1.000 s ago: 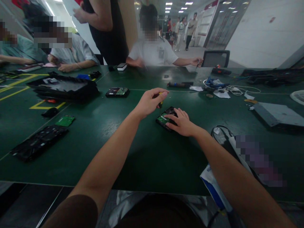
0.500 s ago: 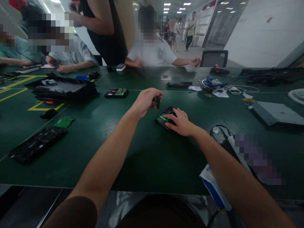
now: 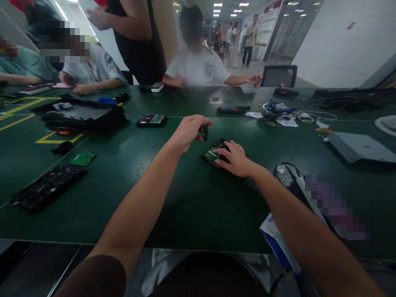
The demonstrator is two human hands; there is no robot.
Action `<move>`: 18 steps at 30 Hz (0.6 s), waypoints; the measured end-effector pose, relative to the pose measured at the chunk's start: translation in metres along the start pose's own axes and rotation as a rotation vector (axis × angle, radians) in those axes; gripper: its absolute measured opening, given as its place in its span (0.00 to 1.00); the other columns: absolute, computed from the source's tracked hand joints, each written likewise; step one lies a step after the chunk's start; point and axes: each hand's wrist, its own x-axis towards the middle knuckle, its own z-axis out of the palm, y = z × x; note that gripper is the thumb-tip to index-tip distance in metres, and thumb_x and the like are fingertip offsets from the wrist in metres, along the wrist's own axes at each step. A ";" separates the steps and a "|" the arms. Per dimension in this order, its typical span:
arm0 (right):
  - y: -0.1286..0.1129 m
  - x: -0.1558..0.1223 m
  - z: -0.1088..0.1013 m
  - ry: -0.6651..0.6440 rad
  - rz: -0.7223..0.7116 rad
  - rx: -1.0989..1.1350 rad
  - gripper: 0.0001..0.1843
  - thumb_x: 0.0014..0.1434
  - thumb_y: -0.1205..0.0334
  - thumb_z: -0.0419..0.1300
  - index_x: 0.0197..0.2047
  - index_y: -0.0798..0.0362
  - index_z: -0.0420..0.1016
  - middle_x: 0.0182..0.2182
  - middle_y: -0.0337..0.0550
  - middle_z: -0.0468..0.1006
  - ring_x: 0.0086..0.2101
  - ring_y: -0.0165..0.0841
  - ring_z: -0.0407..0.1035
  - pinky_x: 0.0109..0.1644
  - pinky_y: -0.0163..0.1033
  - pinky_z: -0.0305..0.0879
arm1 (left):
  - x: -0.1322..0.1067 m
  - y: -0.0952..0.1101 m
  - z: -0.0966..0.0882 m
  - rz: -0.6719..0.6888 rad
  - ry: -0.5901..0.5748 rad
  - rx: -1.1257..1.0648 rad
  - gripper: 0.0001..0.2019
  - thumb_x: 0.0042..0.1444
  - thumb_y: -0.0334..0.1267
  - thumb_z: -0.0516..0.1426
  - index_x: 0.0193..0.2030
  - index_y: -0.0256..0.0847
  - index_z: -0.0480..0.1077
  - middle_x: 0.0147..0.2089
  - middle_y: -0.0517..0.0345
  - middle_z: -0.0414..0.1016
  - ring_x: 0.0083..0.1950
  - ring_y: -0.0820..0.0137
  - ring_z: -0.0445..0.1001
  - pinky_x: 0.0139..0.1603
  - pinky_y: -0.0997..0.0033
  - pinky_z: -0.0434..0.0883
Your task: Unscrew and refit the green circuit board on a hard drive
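Observation:
A small hard drive (image 3: 213, 153) with a green circuit board facing up lies on the dark green table (image 3: 192, 198). My right hand (image 3: 236, 160) rests flat on it, fingers spread, holding it down. My left hand (image 3: 189, 132) is closed around a small screwdriver (image 3: 204, 134) with a dark and yellow handle. The screwdriver stands upright with its tip down on the drive's left part.
Another drive (image 3: 152, 120) lies further back. A black open case (image 3: 78, 115), a green board (image 3: 82, 158) and a black panel (image 3: 46, 187) are at left. A grey box (image 3: 359, 149), cables (image 3: 297, 115) and a bag (image 3: 297, 198) sit at right. Other people sit across the table.
My left hand turned the screwdriver from a raised, tilted hold to upright and lowered its tip onto the drive. My right hand stayed put.

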 end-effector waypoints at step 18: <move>0.001 0.000 0.001 0.014 -0.003 -0.001 0.31 0.71 0.36 0.50 0.73 0.30 0.62 0.78 0.42 0.48 0.76 0.60 0.38 0.75 0.70 0.35 | 0.001 -0.004 0.007 -0.145 -0.013 -0.250 0.11 0.55 0.42 0.59 0.38 0.37 0.75 0.36 0.50 0.78 0.37 0.65 0.76 0.31 0.69 0.72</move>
